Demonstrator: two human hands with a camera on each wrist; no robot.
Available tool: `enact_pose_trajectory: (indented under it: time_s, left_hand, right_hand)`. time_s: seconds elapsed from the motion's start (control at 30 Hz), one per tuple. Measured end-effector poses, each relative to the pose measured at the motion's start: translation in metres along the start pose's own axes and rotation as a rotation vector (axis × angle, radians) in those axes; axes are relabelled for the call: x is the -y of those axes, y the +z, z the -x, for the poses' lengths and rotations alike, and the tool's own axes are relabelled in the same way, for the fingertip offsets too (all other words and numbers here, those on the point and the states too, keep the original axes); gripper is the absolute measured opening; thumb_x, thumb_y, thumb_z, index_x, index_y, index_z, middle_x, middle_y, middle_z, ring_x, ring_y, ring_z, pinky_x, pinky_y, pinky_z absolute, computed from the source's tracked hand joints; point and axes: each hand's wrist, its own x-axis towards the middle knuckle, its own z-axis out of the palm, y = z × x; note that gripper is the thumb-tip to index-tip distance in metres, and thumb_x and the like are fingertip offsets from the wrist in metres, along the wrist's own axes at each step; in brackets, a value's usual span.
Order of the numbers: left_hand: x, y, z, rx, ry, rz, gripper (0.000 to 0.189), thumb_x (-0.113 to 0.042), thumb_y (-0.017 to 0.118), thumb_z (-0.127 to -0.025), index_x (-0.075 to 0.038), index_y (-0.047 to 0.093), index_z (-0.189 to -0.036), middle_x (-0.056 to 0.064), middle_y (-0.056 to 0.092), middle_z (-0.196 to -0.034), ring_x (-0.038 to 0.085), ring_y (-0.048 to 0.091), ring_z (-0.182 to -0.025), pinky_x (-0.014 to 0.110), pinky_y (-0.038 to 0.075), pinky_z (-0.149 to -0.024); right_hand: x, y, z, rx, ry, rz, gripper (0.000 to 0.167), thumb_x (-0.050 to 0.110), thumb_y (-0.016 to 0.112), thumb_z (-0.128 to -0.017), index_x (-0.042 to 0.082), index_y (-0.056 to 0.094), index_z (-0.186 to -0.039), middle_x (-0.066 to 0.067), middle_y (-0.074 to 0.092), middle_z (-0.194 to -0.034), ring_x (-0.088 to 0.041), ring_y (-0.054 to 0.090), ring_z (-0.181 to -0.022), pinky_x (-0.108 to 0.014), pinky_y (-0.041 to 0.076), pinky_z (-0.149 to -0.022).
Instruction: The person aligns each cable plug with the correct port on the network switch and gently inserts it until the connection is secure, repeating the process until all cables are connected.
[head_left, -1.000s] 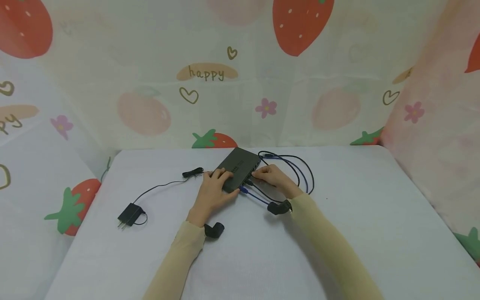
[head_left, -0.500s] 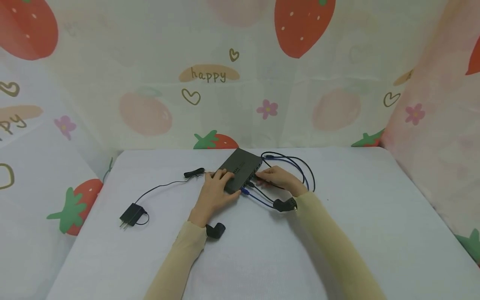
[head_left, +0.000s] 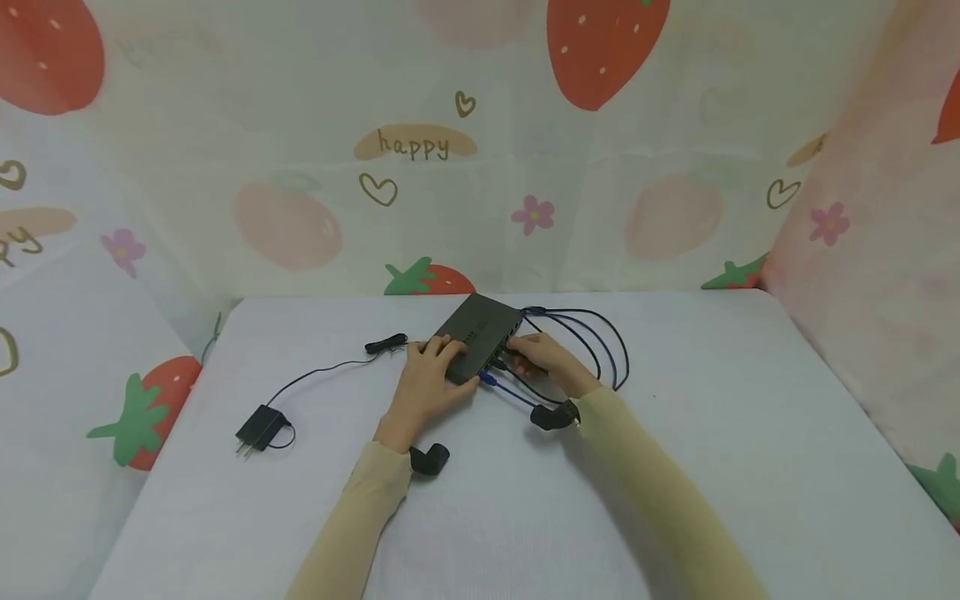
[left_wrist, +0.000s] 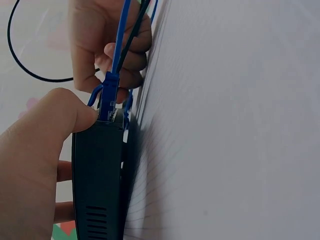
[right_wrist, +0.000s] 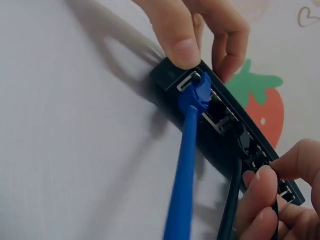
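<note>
A black network switch [head_left: 483, 325] lies near the table's far edge, its row of ports facing right. My left hand [head_left: 429, 379] holds its near end, with fingers over the top and the thumb at the corner beside a blue plug [right_wrist: 196, 95]. This plug sits in a port at that end. A black plug [right_wrist: 242, 137] is in a port farther along. At the port side, my right hand [head_left: 546, 354] pinches a black cable [right_wrist: 275, 212] between thumb and index finger. Its end is hidden by the fingers, so how far it is in cannot be seen.
Black and blue cables [head_left: 621, 350] loop to the right of the switch. A black power adapter [head_left: 261, 427] lies at the left, its thin cord running to a tied bundle [head_left: 386, 344] near the switch. A strawberry-patterned cloth [head_left: 480, 217] hangs behind the table.
My right hand has shifted slightly along the port side, its lower fingers curling more. The cable loops behind it have moved a little. My left hand stays on the switch.
</note>
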Motion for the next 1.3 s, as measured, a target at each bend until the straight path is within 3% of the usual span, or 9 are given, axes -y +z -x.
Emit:
enact_pose_trajectory:
  time_s: [0.2, 0.43, 0.67, 0.9, 1.03, 1.23, 1.3]
  left_hand:
    - [0.001, 0.002, 0.0, -0.019, 0.002, 0.006, 0.049, -0.051, 0.064, -0.078, -0.021, 0.057, -0.116, 0.014, 0.051, -0.13, 0.043, 0.039, -0.11, 0.054, 0.038, -0.095]
    - [-0.002, 0.004, -0.001, -0.019, 0.043, -0.016, 0.048, -0.05, 0.064, -0.078, -0.019, 0.058, -0.114, 0.015, 0.051, -0.129, 0.043, 0.04, -0.112, 0.05, 0.034, -0.096]
    - [-0.005, 0.0, 0.001, -0.03, 0.064, -0.001, 0.046, -0.047, 0.067, -0.077, -0.017, 0.059, -0.112, 0.015, 0.053, -0.127, 0.043, 0.042, -0.112, 0.051, 0.031, -0.097]
    - [-0.004, -0.003, 0.001, -0.004, 0.042, -0.02, 0.046, -0.046, 0.066, -0.079, -0.018, 0.058, -0.113, 0.015, 0.05, -0.131, 0.045, 0.038, -0.114, 0.051, 0.032, -0.099]
    - [-0.003, -0.005, 0.001, 0.032, 0.019, -0.028, 0.049, -0.048, 0.065, -0.079, -0.018, 0.057, -0.117, 0.015, 0.047, -0.134, 0.046, 0.037, -0.115, 0.052, 0.034, -0.099]
    - [-0.004, -0.006, 0.001, 0.077, -0.012, -0.026, 0.051, -0.049, 0.064, -0.08, -0.019, 0.055, -0.12, 0.015, 0.045, -0.136, 0.047, 0.036, -0.116, 0.054, 0.033, -0.1]
    - [-0.005, -0.004, 0.002, 0.101, -0.013, -0.034, 0.052, -0.05, 0.063, -0.081, -0.02, 0.054, -0.122, 0.015, 0.043, -0.137, 0.047, 0.034, -0.118, 0.054, 0.033, -0.101]
  right_hand:
    - [0.0, 0.002, 0.001, -0.017, 0.007, -0.022, 0.028, 0.029, 0.05, -0.093, 0.011, 0.053, -0.072, 0.004, 0.049, -0.058, -0.007, 0.045, -0.053, -0.02, 0.035, -0.052]
    - [-0.002, -0.003, -0.001, 0.02, -0.007, 0.063, 0.029, 0.028, 0.047, -0.096, 0.01, 0.057, -0.077, 0.004, 0.052, -0.061, -0.007, 0.044, -0.056, -0.02, 0.035, -0.056]
    - [-0.001, -0.003, -0.002, 0.033, -0.013, 0.065, 0.026, 0.024, 0.048, -0.097, 0.007, 0.06, -0.081, 0.005, 0.056, -0.064, -0.005, 0.047, -0.055, -0.018, 0.038, -0.056]
    - [0.001, 0.002, -0.003, 0.009, -0.061, 0.065, 0.027, 0.02, 0.049, -0.096, -0.002, 0.062, -0.091, 0.006, 0.058, -0.066, -0.002, 0.052, -0.056, -0.017, 0.045, -0.056]
    - [0.001, 0.005, 0.0, -0.056, -0.148, 0.19, 0.029, 0.02, 0.051, -0.095, -0.005, 0.065, -0.094, 0.0, 0.064, -0.069, -0.005, 0.058, -0.059, -0.019, 0.049, -0.059]
    - [0.003, 0.01, 0.011, -0.282, -0.243, 0.649, 0.029, 0.038, 0.058, -0.09, 0.013, 0.072, -0.098, -0.001, 0.069, -0.092, -0.013, 0.061, -0.078, -0.027, 0.048, -0.065]
    - [0.003, 0.009, 0.015, -0.335, -0.232, 0.725, 0.03, 0.042, 0.059, -0.088, 0.017, 0.073, -0.097, 0.0, 0.068, -0.096, -0.015, 0.06, -0.082, -0.028, 0.047, -0.063]
